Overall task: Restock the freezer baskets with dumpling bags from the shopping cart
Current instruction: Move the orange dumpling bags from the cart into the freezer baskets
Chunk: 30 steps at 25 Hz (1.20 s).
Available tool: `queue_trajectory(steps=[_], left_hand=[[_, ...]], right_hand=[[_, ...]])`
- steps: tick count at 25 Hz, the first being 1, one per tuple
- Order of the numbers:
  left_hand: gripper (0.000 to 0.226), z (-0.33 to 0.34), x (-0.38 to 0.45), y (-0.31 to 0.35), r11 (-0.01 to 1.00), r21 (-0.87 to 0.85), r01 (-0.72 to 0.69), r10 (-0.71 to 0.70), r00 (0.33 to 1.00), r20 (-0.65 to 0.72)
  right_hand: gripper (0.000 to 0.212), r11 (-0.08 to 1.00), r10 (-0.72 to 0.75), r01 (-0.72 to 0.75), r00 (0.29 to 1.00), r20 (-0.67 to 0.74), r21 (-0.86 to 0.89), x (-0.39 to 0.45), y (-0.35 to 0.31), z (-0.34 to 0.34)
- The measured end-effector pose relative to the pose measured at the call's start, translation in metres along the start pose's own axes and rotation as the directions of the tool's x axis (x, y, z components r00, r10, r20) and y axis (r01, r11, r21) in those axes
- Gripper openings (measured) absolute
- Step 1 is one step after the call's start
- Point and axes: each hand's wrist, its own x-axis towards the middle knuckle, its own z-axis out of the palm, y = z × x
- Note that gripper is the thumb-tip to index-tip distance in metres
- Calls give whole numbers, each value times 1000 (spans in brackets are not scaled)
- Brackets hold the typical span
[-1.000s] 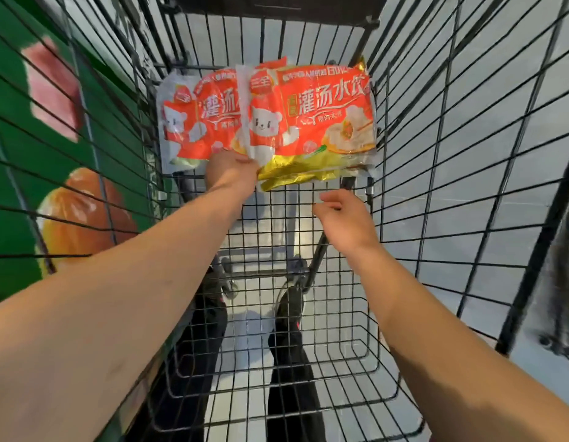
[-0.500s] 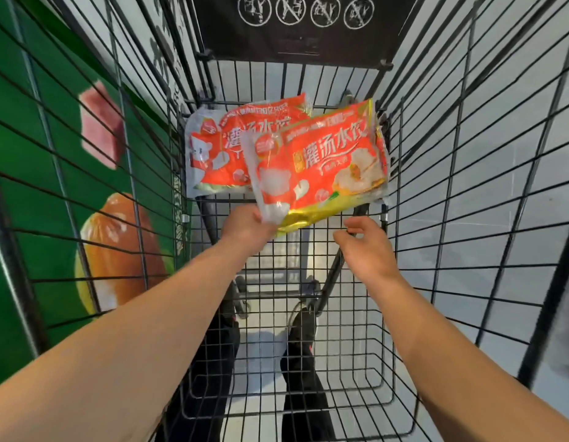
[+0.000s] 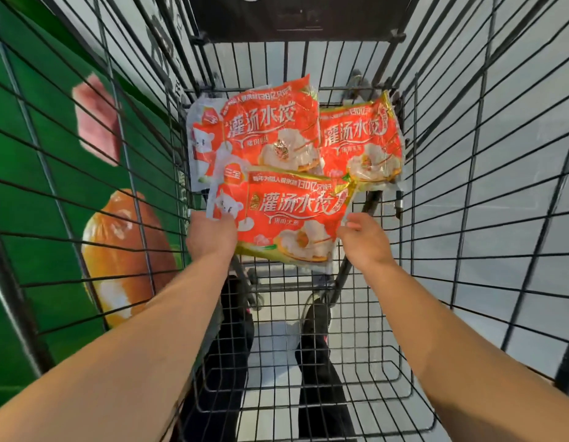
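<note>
Our left hand [image 3: 210, 237] pinches left edge of front dumpling bag [image 3: 286, 218], long axis sideways, print upright, tilted slightly. Right hand [image 3: 361, 239], fingers loosely curled, touches bag's right edge, not gripping. Bag now pulled nearer us, uncovering third bag [image 3: 361, 145] beside back bag [image 3: 261, 129] at shopping cart [image 3: 468, 186] far end.

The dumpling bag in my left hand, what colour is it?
Mostly orange-red with white lettering and a gold edge: the dumpling bag, seen in the head view.
</note>
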Motion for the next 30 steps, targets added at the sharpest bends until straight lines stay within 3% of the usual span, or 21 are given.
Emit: queue_trajectory(steps=[4, 7, 9, 12, 16, 20, 23, 30], left_hand=[[25, 2, 9, 5, 999, -46, -23, 20, 998, -55], [18, 11, 9, 1, 990, -143, 21, -19, 1000, 15], [26, 13, 4, -5, 985, -151, 81, -69, 995, 78], [19, 11, -19, -7, 915, -322, 244, -177, 959, 221], [6, -18, -70, -2, 820, -486, 302, -156, 935, 318], [4, -83, -130, 14, 736, -643, 209, 17, 945, 327], [11, -137, -170, 13, 727, -684, 57, 141, 963, 229], [30, -249, -261, -24, 671, -735, -95, 216, 974, 71]], right_hand=[[23, 988, 48, -44, 999, -21, 146, 10, 10, 17], [10, 962, 81, -52, 992, -101, 268, 13, 14, 19], [9, 955, 89, -44, 986, -142, 292, 9, 12, 10], [20, 951, 63, 6, 975, -212, 309, 0, 9, -7], [13, 927, 39, 50, 973, -228, 372, -37, 6, -37], [12, 918, -89, 166, 971, -221, 361, -96, -13, -89], [12, 902, -190, 247, 963, -189, 353, -142, -29, -122], [15, 835, -421, 432, 900, -111, 340, -252, -78, -163]])
